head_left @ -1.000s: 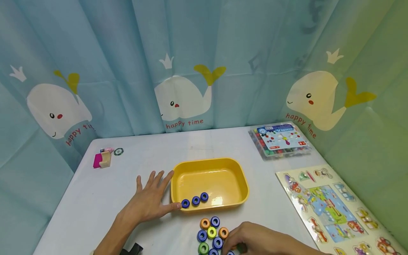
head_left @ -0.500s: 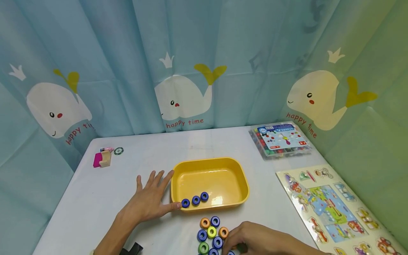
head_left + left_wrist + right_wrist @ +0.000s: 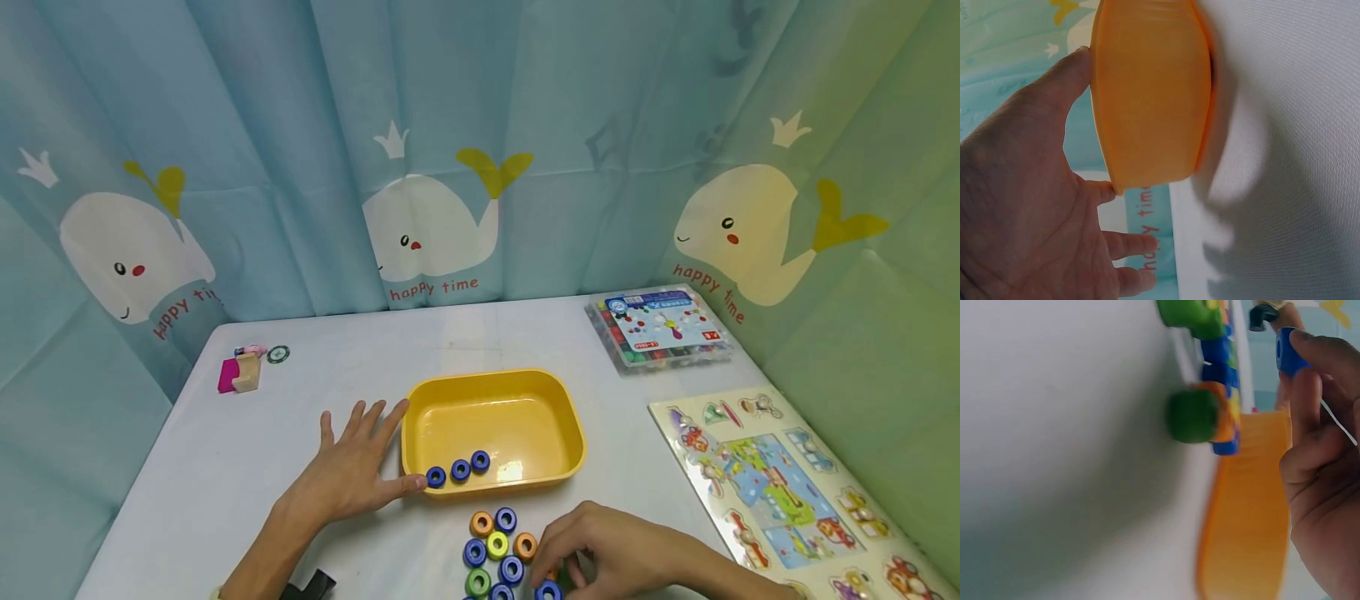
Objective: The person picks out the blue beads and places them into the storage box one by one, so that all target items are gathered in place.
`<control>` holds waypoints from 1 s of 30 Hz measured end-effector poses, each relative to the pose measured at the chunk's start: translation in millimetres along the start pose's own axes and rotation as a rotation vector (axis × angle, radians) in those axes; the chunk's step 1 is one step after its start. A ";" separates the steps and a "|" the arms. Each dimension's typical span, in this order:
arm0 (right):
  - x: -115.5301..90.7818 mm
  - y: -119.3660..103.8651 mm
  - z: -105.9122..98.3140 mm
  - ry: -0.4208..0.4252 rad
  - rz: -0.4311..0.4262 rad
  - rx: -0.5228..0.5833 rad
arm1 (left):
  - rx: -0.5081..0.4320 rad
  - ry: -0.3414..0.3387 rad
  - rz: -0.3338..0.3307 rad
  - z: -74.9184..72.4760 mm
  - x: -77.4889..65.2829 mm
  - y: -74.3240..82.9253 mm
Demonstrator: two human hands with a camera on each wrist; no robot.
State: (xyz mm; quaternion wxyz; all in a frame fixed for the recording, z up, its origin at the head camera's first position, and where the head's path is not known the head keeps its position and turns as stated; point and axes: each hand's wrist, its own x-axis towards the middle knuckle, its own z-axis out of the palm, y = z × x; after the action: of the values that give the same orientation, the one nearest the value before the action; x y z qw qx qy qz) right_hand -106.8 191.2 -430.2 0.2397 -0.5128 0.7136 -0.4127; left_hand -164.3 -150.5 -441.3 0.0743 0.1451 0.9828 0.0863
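Note:
A yellow tray [image 3: 487, 377] stands mid-table with three blue ring-shaped beads [image 3: 460, 471] lying inside along its near left side. My left hand [image 3: 358, 472] is at its left end, fingers spread, thumb and index fingertip at the rim; the left wrist view shows the same tray wall [image 3: 1150, 94]. Below the tray lies a cluster of loose beads in blue, orange, yellow [image 3: 497, 546] and green [image 3: 477, 582]. Over the right side of this cluster is my right hand [image 3: 607, 546]. It pinches a blue bead [image 3: 1289, 353] between thumb and fingers, raised off the table in the right wrist view.
A clear plastic case [image 3: 663, 329] with a printed label stands at the back right. Nearer on the right lies a picture puzzle board [image 3: 795, 492]. Small items, among them a wooden block [image 3: 247, 372] and a round chip [image 3: 278, 354], sit at the back left.
My right hand has risen slightly from the cluster and now has a blue bead between its fingers. The left hand keeps its place at the tray.

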 end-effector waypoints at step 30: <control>50.7 -7.1 -101.5 0.098 0.029 0.064 | -0.010 -0.004 0.007 -0.5 0.0 -0.8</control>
State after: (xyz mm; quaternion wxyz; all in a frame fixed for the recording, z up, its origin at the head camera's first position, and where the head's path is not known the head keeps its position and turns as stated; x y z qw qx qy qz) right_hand -198.9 177.9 -364.9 0.2267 -0.4739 0.7182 -0.4563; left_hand -164.6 -151.4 -440.9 0.0765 0.1482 0.9818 0.0912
